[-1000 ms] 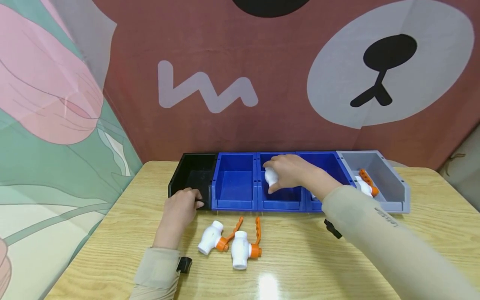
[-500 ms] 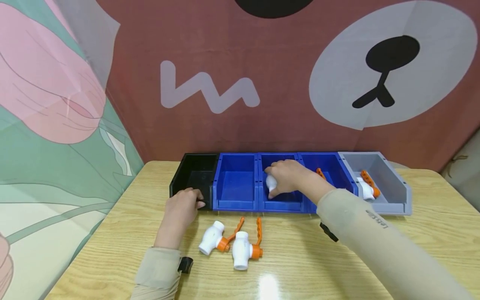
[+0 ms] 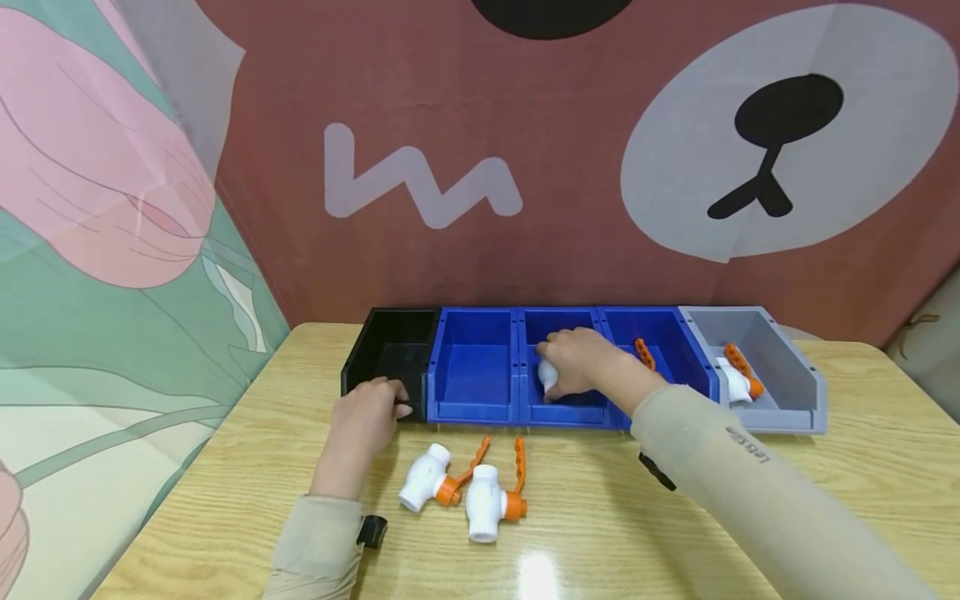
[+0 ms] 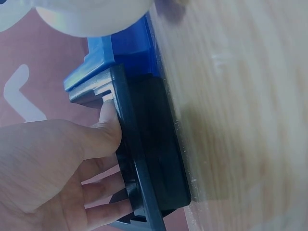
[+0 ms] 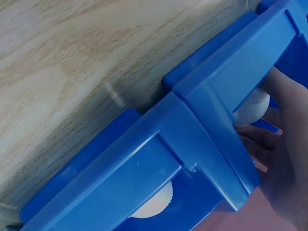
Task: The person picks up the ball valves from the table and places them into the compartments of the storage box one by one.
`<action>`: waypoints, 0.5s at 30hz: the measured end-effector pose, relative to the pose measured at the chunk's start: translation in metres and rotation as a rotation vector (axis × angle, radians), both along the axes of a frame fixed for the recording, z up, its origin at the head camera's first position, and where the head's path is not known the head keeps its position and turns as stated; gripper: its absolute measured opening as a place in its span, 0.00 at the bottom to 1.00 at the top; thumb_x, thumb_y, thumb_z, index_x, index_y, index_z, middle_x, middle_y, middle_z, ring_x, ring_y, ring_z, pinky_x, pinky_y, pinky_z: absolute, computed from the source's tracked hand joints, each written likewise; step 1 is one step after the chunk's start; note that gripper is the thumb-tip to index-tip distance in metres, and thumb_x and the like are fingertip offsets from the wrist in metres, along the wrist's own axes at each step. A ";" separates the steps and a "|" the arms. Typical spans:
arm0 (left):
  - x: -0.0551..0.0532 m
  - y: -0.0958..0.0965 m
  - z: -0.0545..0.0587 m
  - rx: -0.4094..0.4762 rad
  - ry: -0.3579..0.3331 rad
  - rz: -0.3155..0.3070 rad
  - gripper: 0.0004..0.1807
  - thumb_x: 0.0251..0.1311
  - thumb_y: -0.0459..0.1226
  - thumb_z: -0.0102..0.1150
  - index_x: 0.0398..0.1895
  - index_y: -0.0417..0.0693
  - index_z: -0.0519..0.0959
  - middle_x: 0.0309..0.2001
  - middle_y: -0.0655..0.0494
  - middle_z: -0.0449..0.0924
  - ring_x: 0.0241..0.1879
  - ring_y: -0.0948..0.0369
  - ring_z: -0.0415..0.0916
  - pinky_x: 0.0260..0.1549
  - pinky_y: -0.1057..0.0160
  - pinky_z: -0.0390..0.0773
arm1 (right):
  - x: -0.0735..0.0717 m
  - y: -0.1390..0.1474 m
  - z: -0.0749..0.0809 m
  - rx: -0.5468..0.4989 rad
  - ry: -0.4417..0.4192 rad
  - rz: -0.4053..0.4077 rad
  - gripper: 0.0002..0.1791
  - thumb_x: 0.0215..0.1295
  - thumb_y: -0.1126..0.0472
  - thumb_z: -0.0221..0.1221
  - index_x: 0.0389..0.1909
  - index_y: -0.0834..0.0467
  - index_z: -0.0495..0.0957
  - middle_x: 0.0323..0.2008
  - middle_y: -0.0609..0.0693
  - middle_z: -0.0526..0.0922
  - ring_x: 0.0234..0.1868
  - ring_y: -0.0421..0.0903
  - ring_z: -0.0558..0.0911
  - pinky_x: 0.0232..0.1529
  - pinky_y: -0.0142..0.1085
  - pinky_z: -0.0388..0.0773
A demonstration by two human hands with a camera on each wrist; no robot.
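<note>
"White plastic is what our right hand (image 3: pixel 577 362) has: a held valve (image 3: pixel 547 374), clasped between thumb and fingers, down inside the middle blue bin (image 3: pixel 562 415)."

"Which way does it lie from our grip?"

"To the left of the palm, at the fingertips. What shows seems to run front to back, but our hand covers most of it (any handle is hidden from us)."

"And its height?"

"That's what counts, we'd judge: it sits low, just behind the bin's front wall, in the right wrist view. Whether it touches the floor, we can't tell."

"Our left hand (image 3: pixel 367 412)?"

"Farther off, gripping the front rim of the black bin (image 3: pixel 405 323). One loose valve (image 3: pixel 424 479) and a second valve (image 3: pixel 485 502) lie on the table (image 3: pixel 225 500) nearer to it."

"How's our right arm set?"

"The right sleeve (image 3: pixel 720 450) slants in from the lower right; the wrist crosses the right blue bin (image 3: pixel 660 329), and the hand dips in, back upward."
</note>
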State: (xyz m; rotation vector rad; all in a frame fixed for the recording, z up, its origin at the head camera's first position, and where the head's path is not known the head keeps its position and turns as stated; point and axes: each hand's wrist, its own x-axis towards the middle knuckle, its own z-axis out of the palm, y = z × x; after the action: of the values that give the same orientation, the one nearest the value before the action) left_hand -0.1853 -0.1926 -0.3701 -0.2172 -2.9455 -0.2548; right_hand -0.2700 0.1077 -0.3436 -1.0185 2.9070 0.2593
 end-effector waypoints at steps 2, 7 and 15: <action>0.000 0.000 0.000 0.000 0.000 -0.003 0.06 0.59 0.39 0.70 0.35 0.47 0.85 0.34 0.52 0.81 0.38 0.49 0.81 0.34 0.49 0.81 | 0.001 -0.001 -0.001 0.013 0.010 -0.003 0.42 0.48 0.38 0.73 0.58 0.62 0.78 0.50 0.58 0.81 0.49 0.56 0.81 0.51 0.51 0.78; 0.001 0.000 0.001 0.002 0.004 -0.008 0.06 0.59 0.39 0.70 0.35 0.47 0.85 0.34 0.51 0.82 0.38 0.49 0.81 0.34 0.49 0.81 | 0.003 -0.003 -0.004 0.024 0.029 -0.001 0.38 0.50 0.41 0.73 0.56 0.62 0.78 0.49 0.58 0.81 0.49 0.56 0.81 0.52 0.52 0.77; 0.001 0.000 0.001 -0.001 0.007 -0.002 0.06 0.59 0.39 0.70 0.34 0.47 0.85 0.34 0.51 0.82 0.38 0.49 0.81 0.35 0.49 0.82 | 0.006 -0.005 -0.003 -0.001 -0.058 -0.044 0.39 0.53 0.43 0.72 0.61 0.62 0.75 0.53 0.59 0.80 0.52 0.57 0.80 0.53 0.52 0.77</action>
State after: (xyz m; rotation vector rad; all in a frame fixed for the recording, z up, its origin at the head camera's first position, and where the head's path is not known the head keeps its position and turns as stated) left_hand -0.1840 -0.1925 -0.3694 -0.2209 -2.9383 -0.2522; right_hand -0.2644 0.1025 -0.3462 -0.9449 2.8742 0.2219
